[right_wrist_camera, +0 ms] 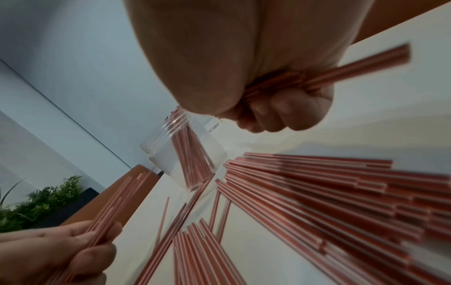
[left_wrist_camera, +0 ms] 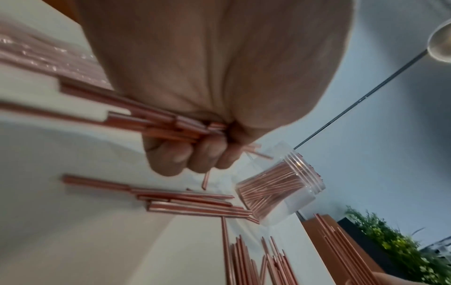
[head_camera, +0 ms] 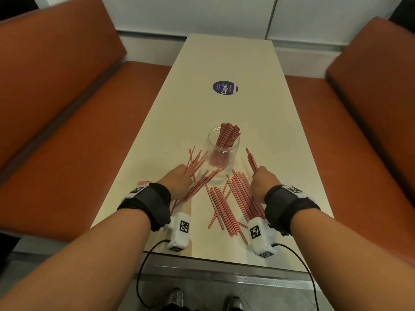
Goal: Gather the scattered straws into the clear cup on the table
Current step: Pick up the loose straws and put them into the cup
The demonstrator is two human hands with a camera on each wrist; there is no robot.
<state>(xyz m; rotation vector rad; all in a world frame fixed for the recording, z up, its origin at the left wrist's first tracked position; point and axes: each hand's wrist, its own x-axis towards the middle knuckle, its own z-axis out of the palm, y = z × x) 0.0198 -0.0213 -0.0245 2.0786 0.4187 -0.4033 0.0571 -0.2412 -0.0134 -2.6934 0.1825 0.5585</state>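
cup [head_camera: 223, 149] mid-table [head_camera: 197, 90], loose straws [head_camera: 233, 200] before it

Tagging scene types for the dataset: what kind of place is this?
Probably a cafe or diner booth. A long narrow cream table sits between two facing orange upholstered benches, with a round branded sticker on the tabletop, and a green plant in a dark planter behind the seating.
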